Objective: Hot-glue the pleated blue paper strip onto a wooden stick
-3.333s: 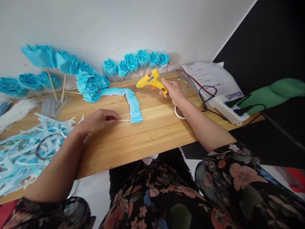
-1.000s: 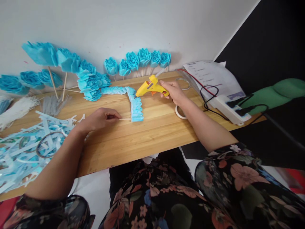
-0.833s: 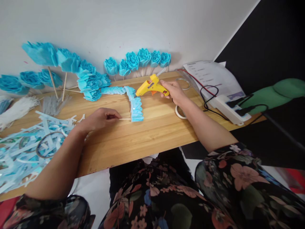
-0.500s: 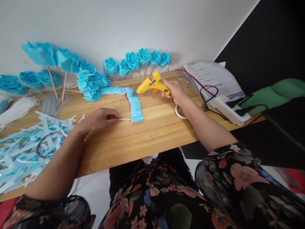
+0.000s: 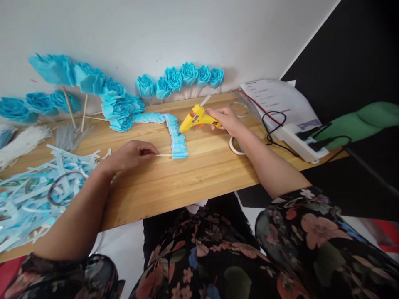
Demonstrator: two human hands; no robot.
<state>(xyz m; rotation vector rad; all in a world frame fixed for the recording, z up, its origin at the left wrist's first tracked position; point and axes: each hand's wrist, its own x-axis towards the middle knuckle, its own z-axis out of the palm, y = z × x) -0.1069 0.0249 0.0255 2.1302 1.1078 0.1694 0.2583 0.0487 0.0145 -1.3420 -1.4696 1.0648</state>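
Observation:
Between the fingers of my left hand [image 5: 134, 154] is a thin pale stick [image 5: 164, 155], its far end at the near end of a pleated blue paper strip [image 5: 177, 139]. The strip bends and runs back and left along the wooden table [image 5: 205, 174]. My right hand [image 5: 226, 120] is closed around a yellow hot glue gun [image 5: 197, 118], with a clear glue stick [image 5: 205, 100] poking out of its back. The gun's nozzle points down at the strip's right edge; I cannot tell whether it touches.
Blue paper flowers [image 5: 188, 74] on sticks line the wall. Blue and white paper scraps [image 5: 43, 199] cover the left side. Tape rolls [image 5: 236, 146] lie by my right forearm. A white power strip [image 5: 304, 143] with black cords and printed sheets [image 5: 277, 99] are at right.
My right hand has tilted the glue gun nozzle-down and lowered it, bringing the tip nearer along the strip. The left hand, stick and strip look almost unmoved.

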